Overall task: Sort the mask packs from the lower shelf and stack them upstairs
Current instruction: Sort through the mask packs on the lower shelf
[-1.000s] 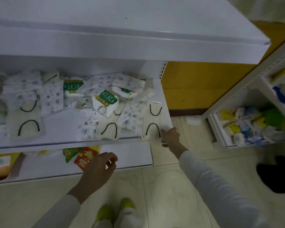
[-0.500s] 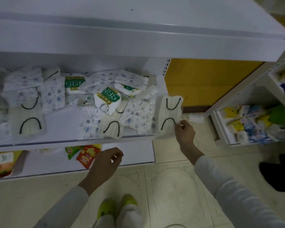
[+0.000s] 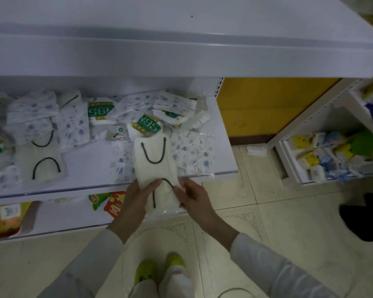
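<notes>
A white mask pack with black ear loops (image 3: 154, 155) is held upright in front of the lower shelf (image 3: 91, 168). My left hand (image 3: 138, 196) grips its lower left side and my right hand (image 3: 192, 197) pinches its lower right side. Several other mask packs lie scattered on that shelf: a green N95 pack (image 3: 148, 124), blue-printed packs (image 3: 73, 125) and another white pack with black loops (image 3: 44, 166). The upper shelf (image 3: 181, 22) above is bare white.
Snack bags (image 3: 113, 202) lie on the bottom shelf below. A second white rack (image 3: 332, 151) with small coloured packs stands at the right, before a yellow wall (image 3: 267, 104). A dark object (image 3: 364, 216) sits on the tiled floor. My yellow-green shoes (image 3: 157, 272) stand below.
My right hand carried the white mask pack from the shelf's right end toward the middle. My left hand rose and took hold of its other side.
</notes>
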Demonstrator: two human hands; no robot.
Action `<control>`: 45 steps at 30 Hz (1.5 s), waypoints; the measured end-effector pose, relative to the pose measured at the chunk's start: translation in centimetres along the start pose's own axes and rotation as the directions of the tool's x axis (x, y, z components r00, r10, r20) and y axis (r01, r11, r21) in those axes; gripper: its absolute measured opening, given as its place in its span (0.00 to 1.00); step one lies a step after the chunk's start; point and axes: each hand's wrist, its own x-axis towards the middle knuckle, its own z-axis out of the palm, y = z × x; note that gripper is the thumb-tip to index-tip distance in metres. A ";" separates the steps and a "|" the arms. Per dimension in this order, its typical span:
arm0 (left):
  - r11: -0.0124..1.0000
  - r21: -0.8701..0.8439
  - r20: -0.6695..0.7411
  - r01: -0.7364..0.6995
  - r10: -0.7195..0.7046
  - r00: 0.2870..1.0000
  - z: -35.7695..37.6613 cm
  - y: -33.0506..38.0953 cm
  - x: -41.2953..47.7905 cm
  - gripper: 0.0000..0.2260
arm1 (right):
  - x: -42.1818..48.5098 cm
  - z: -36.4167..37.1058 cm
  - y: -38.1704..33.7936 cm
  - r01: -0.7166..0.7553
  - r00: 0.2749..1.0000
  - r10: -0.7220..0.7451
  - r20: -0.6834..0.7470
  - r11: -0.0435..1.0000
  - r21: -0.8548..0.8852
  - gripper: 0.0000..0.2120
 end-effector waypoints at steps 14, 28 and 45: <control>0.977 0.138 -0.262 -0.165 0.196 0.945 -12.8 1.7 -0.3 0.14 | 7.6 8.2 -0.2 -0.469 0.761 0.585 -0.279 0.794 0.386 0.07; 0.976 0.127 -0.171 -0.178 0.198 0.965 -14.5 2.2 0.7 0.18 | 2.4 10.1 -5.3 -0.437 0.878 0.434 0.200 0.558 0.706 0.13; 0.899 0.280 0.332 -0.337 0.239 0.912 -8.3 14.0 -6.0 0.24 | -1.2 -3.0 -20.6 0.181 0.958 -0.029 0.286 0.835 -0.519 0.08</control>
